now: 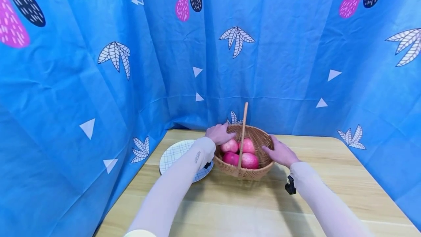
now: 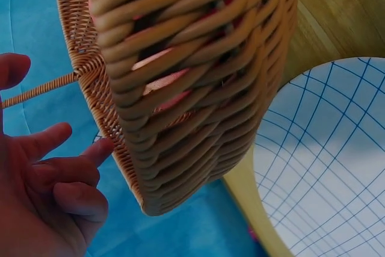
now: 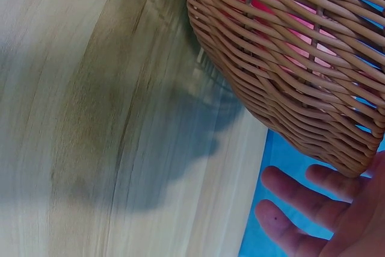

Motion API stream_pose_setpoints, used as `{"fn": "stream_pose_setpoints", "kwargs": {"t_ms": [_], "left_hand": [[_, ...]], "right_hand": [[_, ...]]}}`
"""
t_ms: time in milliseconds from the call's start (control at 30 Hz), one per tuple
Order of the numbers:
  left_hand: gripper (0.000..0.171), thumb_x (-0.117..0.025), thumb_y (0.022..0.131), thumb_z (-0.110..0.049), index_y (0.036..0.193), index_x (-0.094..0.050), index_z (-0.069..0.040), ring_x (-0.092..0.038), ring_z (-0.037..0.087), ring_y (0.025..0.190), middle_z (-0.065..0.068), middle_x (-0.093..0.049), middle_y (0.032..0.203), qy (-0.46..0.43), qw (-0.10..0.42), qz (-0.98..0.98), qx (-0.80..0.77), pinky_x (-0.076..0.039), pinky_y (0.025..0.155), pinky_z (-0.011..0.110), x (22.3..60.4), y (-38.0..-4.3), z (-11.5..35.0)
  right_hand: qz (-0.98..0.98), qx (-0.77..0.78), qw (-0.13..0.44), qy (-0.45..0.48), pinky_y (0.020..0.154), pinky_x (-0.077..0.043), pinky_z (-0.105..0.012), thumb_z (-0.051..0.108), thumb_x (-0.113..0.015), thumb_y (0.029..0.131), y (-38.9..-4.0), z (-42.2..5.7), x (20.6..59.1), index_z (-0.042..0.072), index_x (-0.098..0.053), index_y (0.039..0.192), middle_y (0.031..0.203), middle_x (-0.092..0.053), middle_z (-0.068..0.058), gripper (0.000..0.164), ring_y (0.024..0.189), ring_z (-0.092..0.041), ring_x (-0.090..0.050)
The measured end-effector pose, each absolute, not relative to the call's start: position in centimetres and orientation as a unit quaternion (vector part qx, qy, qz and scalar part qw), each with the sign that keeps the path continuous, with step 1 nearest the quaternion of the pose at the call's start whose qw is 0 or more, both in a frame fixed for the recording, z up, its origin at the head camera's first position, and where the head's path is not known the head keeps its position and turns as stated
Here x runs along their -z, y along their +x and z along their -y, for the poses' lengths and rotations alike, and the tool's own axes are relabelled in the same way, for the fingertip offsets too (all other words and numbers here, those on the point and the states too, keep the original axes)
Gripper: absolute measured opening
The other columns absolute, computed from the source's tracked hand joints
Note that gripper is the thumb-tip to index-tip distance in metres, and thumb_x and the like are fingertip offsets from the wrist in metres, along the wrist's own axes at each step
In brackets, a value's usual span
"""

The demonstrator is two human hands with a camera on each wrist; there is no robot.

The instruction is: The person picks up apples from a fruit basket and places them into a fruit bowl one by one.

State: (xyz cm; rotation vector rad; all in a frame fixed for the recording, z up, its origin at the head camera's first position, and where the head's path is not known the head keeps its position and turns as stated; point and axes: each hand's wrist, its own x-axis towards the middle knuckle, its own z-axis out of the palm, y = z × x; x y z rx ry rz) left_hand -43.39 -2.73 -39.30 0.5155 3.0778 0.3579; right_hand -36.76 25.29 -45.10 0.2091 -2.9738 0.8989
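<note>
A brown wicker basket (image 1: 227,167) with an arched handle (image 1: 244,127) stands near the back of the table. Several round pink-red fruits (image 1: 250,161) lie inside it; their kind is unclear. At the basket's left rim is my left hand (image 1: 218,134), its thumb reaching over the opening. In the left wrist view its fingers are loosely bent, one fingertip (image 2: 102,148) at the rim. My right hand (image 1: 283,153) is at the right rim, thumb over the inside. The right wrist view shows its fingers (image 3: 301,194) spread and fairly straight beside the wicker; the thumb is hidden there.
A white plate (image 1: 174,154) with blue grid lines lies left of the basket, partly behind my left forearm. The light wooden table (image 1: 223,211) meets a blue patterned curtain (image 1: 279,65) at the back and sides.
</note>
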Motion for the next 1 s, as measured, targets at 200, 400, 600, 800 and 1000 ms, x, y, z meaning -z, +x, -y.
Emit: {"fn": "stream_pose_setpoints", "kwargs": {"t_ms": [200, 400, 600, 800, 1000], "left_hand": [[0.068, -0.052, 0.094, -0.061, 0.148, -0.049, -0.021, -0.060, 0.029, 0.125, 0.006, -0.061, 0.141, 0.158, 0.017, -0.981, -0.111, -0.050, 0.093, 0.046, 39.2, -43.7, 2.1], [0.061, -0.056, 0.093, -0.058, 0.139, -0.058, -0.018, -0.064, 0.026, 0.116, 0.005, -0.066, 0.132, 0.152, 0.032, -0.981, -0.117, -0.052, 0.086, 0.043, 40.1, -45.0, 1.8], [0.057, -0.057, 0.093, -0.053, 0.137, -0.059, -0.017, -0.063, 0.027, 0.117, 0.005, -0.066, 0.132, 0.148, 0.047, -0.980, -0.122, -0.051, 0.087, 0.044, 41.0, -44.7, 1.6], [0.057, -0.058, 0.093, -0.052, 0.136, -0.060, -0.013, -0.061, 0.025, 0.121, 0.005, -0.064, 0.135, 0.142, 0.070, -0.981, -0.110, -0.051, 0.091, 0.040, 41.6, -44.4, 1.5], [0.053, -0.058, 0.093, -0.053, 0.127, -0.065, -0.013, -0.063, 0.021, 0.115, 0.002, -0.068, 0.128, 0.145, 0.088, -0.980, -0.105, -0.051, 0.092, 0.038, 41.6, -44.6, 1.4]], "right_hand": [[0.954, -0.292, 0.017, 0.065, 0.104, -0.038, -0.068, 0.064, -0.045, 0.098, -36.7, -25.6, 45.1, 0.009, -0.017, 0.160, 0.152, -0.042, -0.029, 0.088, 0.134, -0.051, -0.046], [0.952, -0.299, 0.023, 0.067, 0.105, -0.037, -0.068, 0.064, -0.045, 0.098, -36.6, -25.7, 45.1, 0.009, -0.017, 0.160, 0.152, -0.042, -0.028, 0.087, 0.135, -0.050, -0.046], [0.947, -0.313, 0.024, 0.067, 0.107, -0.036, -0.068, 0.063, -0.047, 0.098, -36.3, -25.4, 45.7, 0.011, -0.017, 0.161, 0.152, -0.042, -0.028, 0.087, 0.136, -0.049, -0.045], [0.946, -0.316, 0.025, 0.062, 0.106, -0.037, -0.067, 0.060, -0.049, 0.099, -36.1, -25.3, 45.8, 0.011, -0.019, 0.160, 0.152, -0.043, -0.028, 0.084, 0.135, -0.049, -0.046], [0.947, -0.315, 0.030, 0.059, 0.105, -0.037, -0.068, 0.061, -0.049, 0.098, -36.2, -25.3, 45.5, 0.014, -0.018, 0.161, 0.152, -0.044, -0.026, 0.084, 0.136, -0.048, -0.046]]}}
